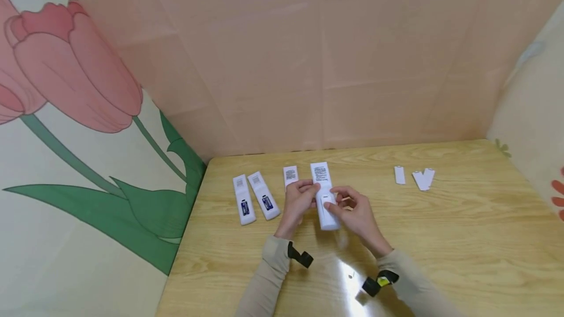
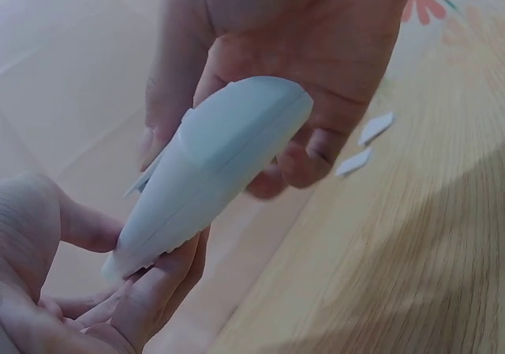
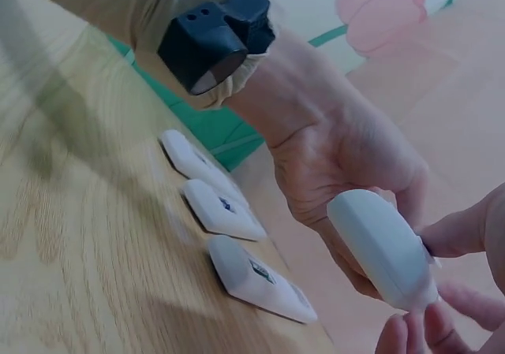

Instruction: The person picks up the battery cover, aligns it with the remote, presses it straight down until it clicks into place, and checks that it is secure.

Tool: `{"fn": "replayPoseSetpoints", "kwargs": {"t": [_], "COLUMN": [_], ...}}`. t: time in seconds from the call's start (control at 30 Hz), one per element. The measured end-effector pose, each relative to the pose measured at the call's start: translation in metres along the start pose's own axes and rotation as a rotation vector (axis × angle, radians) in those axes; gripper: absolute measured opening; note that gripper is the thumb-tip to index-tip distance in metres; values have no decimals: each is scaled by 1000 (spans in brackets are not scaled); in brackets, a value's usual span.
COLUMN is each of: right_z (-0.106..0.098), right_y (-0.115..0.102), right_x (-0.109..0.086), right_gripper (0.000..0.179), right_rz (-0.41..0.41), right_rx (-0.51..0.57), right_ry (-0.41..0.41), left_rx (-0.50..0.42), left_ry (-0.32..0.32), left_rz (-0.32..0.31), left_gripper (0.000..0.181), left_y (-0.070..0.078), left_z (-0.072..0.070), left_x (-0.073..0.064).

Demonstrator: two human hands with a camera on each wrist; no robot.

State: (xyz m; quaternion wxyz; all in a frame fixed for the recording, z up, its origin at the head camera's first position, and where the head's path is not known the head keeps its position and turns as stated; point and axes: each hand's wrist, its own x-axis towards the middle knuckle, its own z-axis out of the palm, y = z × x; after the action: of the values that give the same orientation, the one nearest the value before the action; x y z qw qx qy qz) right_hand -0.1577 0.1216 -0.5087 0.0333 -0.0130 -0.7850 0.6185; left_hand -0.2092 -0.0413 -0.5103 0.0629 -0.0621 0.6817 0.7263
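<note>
A white remote control [image 1: 328, 220] is held face down above the table, its printed label at the far end. My left hand [image 1: 300, 201] grips its far part between thumb and fingers. My right hand [image 1: 358, 212] pinches its nearer part, thumb on the battery cover side and fingers curled at the other side. In the left wrist view a thin white flap, seemingly the battery cover [image 2: 142, 182], stands out from the back beside the right thumb. Left of the hands lie a white remote [image 1: 241, 191] and a second remote [image 1: 257, 183], with dark blue batteries in their uncovered compartments.
A third remote [image 1: 290, 174] is partly hidden behind the left hand. On the right of the wooden table [image 1: 476, 238] lie a loose battery cover [image 1: 399, 175] and two touching covers [image 1: 419, 181]. A pinkish cloth [image 1: 264, 62] rises along the back edge.
</note>
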Motion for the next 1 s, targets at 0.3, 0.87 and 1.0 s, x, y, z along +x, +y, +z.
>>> {"fn": "replayPoseSetpoints", "kwargs": {"t": [0.3,0.87,1.0], "right_z": [-2,-4,-4], "right_y": [2,0,1], "right_x": [3,4,3], "right_gripper": [53,53,53], "right_rz": [184,244,244], "right_rx": [136,190,203], "right_ry": [-112,-158,-161], "left_rx": [1,-4,1], "left_ry": [1,-20,-14], "left_rz": [-9,3,-15], "left_gripper": [35,34,34], "left_y": [2,7,8], "left_z": [-3,-6,-5], "left_x": [1,1,0]}}
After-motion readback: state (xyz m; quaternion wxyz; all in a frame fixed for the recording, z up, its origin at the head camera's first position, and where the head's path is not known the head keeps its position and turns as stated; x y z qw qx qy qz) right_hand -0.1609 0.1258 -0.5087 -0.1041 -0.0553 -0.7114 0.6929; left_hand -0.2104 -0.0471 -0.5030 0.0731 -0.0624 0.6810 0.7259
